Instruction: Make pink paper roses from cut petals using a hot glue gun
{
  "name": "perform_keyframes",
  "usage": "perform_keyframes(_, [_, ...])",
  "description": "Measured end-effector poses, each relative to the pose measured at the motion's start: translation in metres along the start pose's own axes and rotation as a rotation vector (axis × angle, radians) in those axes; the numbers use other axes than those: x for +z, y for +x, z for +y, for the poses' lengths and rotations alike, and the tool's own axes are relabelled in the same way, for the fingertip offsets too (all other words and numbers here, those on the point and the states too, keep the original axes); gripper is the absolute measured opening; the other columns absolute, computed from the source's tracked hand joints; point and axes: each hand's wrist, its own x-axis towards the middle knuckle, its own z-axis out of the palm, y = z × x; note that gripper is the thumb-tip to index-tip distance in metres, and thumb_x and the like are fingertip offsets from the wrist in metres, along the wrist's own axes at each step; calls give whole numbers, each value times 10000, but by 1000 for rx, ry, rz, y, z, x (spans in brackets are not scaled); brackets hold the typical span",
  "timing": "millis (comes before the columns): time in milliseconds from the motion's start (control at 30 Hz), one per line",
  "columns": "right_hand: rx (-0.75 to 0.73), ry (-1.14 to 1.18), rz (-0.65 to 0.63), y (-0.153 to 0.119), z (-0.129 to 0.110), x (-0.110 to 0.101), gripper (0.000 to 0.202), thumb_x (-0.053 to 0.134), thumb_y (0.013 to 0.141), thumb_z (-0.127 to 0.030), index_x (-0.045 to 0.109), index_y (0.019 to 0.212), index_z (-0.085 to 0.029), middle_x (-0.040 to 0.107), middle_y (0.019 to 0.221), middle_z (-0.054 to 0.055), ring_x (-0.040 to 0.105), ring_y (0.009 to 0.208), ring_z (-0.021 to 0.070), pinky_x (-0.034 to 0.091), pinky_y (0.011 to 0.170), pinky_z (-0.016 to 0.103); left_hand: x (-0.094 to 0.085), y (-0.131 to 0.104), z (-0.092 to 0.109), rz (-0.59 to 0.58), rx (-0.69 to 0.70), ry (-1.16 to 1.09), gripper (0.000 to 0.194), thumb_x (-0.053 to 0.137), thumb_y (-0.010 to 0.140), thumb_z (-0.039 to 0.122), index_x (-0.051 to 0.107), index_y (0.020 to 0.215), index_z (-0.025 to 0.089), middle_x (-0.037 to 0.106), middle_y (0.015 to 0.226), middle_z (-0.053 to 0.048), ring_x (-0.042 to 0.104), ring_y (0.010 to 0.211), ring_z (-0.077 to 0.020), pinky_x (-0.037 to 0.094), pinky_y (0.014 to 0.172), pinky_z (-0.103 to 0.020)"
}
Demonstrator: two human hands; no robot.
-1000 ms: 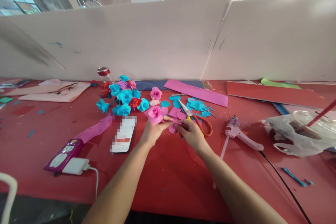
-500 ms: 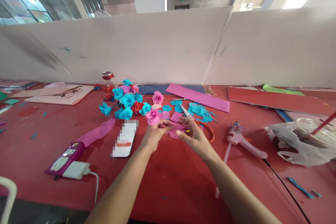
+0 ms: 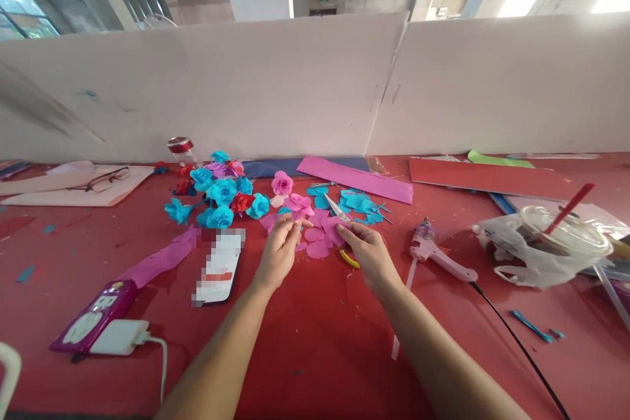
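Observation:
My left hand (image 3: 278, 248) is closed in a pinch, with a pink paper flower (image 3: 297, 203) tilted just above its fingertips. The flower's stem is mostly hidden by the fingers. Between thumb and fingers of my right hand (image 3: 368, 251) is a pink paper petal (image 3: 333, 228), its edge pointing toward the left hand. Several loose pink petals (image 3: 317, 248) lie on the table between the hands. Scissors (image 3: 336, 207) rest behind the right hand, blades toward the back, handle partly covered. Blue paper petals (image 3: 361, 202) are scattered beyond them.
Blue, red and pink paper flowers (image 3: 222, 191) cluster at back left, near a lidded jar (image 3: 181, 148). A phone (image 3: 219, 269) and a purple packet (image 3: 96, 318) with a white charger (image 3: 121, 336) lie left. Right are a glue gun (image 3: 440, 259), its cable, and a bagged drink cup (image 3: 561, 230).
The right hand has closed on a pink petal and holds it up. The flower at the left hand has tilted and shifted right. The camera view has turned slightly right.

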Motion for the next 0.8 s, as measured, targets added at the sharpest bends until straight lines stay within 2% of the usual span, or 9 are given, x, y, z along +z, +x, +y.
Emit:
perform_keyframes(67, [20,19,-29,-1,2,2,332,705,669,-504,638,701,-180,515,551,-35,400,484,86,299,469,232,1,0,2,-47,-22,-9,354,460,891,461,681,813,196,556,720,-23,504,680,-136,407,644,-251])
perform_keyframes(133, [-9,-4,-78,-3,3,5,333,699,684,-503,630,704,-178,520,570,-30,409,499,88,307,477,233,2,0,2,-73,-95,-63,352,480,873,487,687,842,204,572,683,-12,508,642,-133,405,619,-250])
perform_keyframes(200, [-61,-54,-138,-6,5,8,319,696,698,-486,619,714,-177,529,586,-27,428,518,93,331,494,234,5,-1,-1,-57,-176,-128,313,569,818,485,690,881,204,619,698,-12,547,658,-141,421,624,-251])
perform_keyframes(333, [-129,-157,-242,-11,10,15,272,661,739,-438,605,801,-178,572,621,-14,489,559,117,385,535,250,8,-2,-5,-49,-293,-220,297,743,669,408,713,847,172,701,826,-50,626,816,-197,472,755,-296])
perform_keyframes(433, [-161,-212,-228,-13,13,18,250,628,760,-414,595,826,-175,586,647,-1,504,573,126,395,542,257,8,-2,-3,-92,-299,-290,272,766,645,356,723,845,176,715,893,-59,632,863,-203,478,788,-308])
perform_keyframes(533, [-169,-257,-189,-13,15,19,230,609,775,-411,564,794,-185,574,639,-6,509,564,126,395,528,252,6,-1,-1,-154,-297,-331,223,774,634,301,729,814,178,711,825,-42,626,818,-181,475,757,-287])
perform_keyframes(600, [-172,-279,-178,-12,15,17,217,595,785,-404,551,804,-193,575,634,-9,516,554,129,400,522,251,3,1,-2,-112,-295,-299,173,776,625,290,726,739,171,687,722,-23,606,734,-153,462,712,-266])
perform_keyframes(700, [-199,-326,-159,-6,14,10,176,555,807,-377,557,814,-201,600,642,-1,550,572,143,426,561,264,-4,5,-5,33,-353,-290,195,790,593,307,720,710,167,639,636,7,524,584,-96,407,591,-230])
perform_keyframes(800, [-271,-386,6,1,11,-1,138,520,803,-317,591,840,-205,653,721,27,603,669,173,455,653,293,-12,10,-6,133,-447,-390,263,816,538,323,706,710,156,554,546,43,358,447,-35,279,464,-204])
